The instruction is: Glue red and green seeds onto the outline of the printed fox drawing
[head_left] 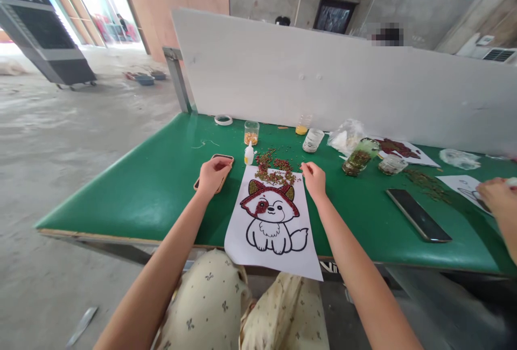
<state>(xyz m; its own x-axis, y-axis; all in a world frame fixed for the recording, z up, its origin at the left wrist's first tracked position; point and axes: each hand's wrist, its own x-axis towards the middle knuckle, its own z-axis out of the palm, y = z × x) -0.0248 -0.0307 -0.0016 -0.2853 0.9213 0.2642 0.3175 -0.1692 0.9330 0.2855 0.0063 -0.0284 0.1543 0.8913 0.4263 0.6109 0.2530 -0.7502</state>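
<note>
A white sheet (278, 253) with a black-outlined cartoon dog lies on the green table (141, 188), its lower edge hanging over the front. The dog's hat and one eye patch are filled with red and brown beans. A loose pile of beans (274, 169) sits at the sheet's top edge. My left hand (213, 173) rests with curled fingers on a phone in a tan case (221, 159) left of the sheet. My right hand (314, 177) is at the sheet's top right corner, fingertips pinched beside the beans. A small white glue bottle (249, 154) stands between the hands.
Behind the pile stand a clear cup of yellow kernels (251, 132), a glass jar (313, 140), a tipped jar of beans (359, 157), plastic bags and a tape roll (223, 119). A black phone (418, 214) lies at the right. Another person's hand (498, 196) works on a second sheet. A white board backs the table.
</note>
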